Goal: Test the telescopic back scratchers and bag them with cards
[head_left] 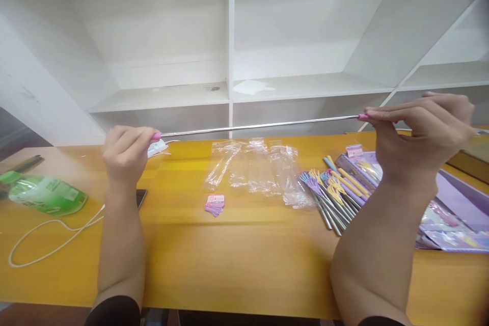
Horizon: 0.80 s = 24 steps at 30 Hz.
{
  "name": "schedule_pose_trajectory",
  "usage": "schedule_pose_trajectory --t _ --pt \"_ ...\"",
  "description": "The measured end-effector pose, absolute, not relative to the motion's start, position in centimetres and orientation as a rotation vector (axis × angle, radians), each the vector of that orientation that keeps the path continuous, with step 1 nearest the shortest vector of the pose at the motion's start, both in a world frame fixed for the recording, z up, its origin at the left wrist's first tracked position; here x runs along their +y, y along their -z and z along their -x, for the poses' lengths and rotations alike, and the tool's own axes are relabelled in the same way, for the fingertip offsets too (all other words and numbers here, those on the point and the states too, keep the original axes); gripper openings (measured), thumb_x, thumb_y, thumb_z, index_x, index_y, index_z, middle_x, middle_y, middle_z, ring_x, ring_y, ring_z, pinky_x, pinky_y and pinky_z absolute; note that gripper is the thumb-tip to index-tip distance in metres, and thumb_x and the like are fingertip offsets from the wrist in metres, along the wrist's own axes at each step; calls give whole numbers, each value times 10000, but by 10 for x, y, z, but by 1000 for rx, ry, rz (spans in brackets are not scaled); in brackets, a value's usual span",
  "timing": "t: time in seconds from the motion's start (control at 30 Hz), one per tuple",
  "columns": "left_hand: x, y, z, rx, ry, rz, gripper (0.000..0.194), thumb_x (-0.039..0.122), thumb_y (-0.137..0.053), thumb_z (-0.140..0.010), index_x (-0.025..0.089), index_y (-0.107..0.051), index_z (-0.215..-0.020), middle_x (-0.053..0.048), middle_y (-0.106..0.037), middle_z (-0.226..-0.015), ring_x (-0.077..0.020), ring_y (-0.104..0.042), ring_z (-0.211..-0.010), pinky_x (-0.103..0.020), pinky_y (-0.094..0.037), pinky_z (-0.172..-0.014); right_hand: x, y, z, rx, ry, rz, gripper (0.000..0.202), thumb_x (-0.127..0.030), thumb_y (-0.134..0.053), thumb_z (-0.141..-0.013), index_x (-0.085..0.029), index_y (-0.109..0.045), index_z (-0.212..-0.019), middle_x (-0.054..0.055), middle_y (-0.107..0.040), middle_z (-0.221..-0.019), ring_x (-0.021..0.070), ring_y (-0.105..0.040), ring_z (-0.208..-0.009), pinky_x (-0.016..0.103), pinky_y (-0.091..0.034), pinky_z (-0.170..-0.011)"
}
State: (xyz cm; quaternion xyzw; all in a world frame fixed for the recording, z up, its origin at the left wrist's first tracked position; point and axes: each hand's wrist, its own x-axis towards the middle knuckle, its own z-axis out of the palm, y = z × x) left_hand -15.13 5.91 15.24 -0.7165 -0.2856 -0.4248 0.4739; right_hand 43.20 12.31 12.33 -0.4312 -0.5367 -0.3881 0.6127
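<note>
A thin silver telescopic rod (260,126) with pink ends is stretched nearly level above the table. My left hand (128,153) is closed on its left end, where a bit of pink sticks out. At the other end, my right hand (420,130) pinches the small pink tip between thumb and fingers. Below the rod, clear plastic bags (255,165) lie on the wooden table (237,265), with small pink cards (214,204) in front of them. Nearer my right forearm is a pile of silver rods (334,209) with purple, yellow and blue hand-shaped ends.
At the left lie a green bottle (48,194), a white cable (38,260) and a partly hidden phone (141,197). Purple packaging (462,201) is at the right. White shelving (231,35) stands behind the table.
</note>
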Motion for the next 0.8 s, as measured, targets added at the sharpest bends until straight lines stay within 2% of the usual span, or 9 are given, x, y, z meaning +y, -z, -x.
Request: schedule_pose_trajectory --t 0.2,0.33,0.4,0.57,0.7,0.8 --pt "57 -153 147 -849 1043 1698 160 300 -636 -1111 332 -792 -1125 17 -735 -872 -161 -560 -803 -364 -415 -680 117 -127 -432 -1271 839 1176 252 -440 -845 -865 -296 -707 -710 29 -728 -686 233 -631 -726 452 -444 -865" --pt "54 -157 146 -905 1103 1685 190 277 -657 -1095 355 -786 -1212 2 -718 -931 -180 -555 -877 -381 -463 -746 116 -127 -433 -1258 866 1214 125 -357 -886 -820 -304 -777 -793 50 -742 -771 249 -643 -779 457 -429 -875" --pt "54 -157 145 -915 1112 1708 217 268 -655 -1091 365 -780 -1240 -15 -714 -952 -201 -559 -924 -392 -475 -768 115 -127 -431 -1279 857 1165 87 -379 -865 -840 -319 -805 -823 58 -754 -801 258 -652 -795 458 -428 -873" --pt "54 -156 142 -962 1166 1712 215 264 -654 -1087 347 -790 -1231 -62 -721 -980 -245 -590 -1011 -422 -497 -820 106 -129 -421 -1325 877 924 178 -529 -803 -903 -356 -846 -910 61 -774 -839 254 -643 -808 448 -427 -843" --pt "50 -158 146 -986 1149 1723 238 277 -648 -1099 359 -764 -1290 -9 -728 -1050 -204 -628 -1008 -417 -515 -884 101 -131 -415 -1368 833 902 134 -478 -827 -900 -346 -840 -922 67 -778 -868 254 -637 -833 435 -432 -811" --pt "48 -159 148 -979 1159 1722 247 279 -655 -1097 359 -759 -1306 7 -731 -1036 -189 -642 -964 -420 -521 -875 102 -132 -411 -1400 808 898 140 -478 -815 -908 -339 -836 -906 76 -782 -866 260 -645 -813 433 -435 -780"
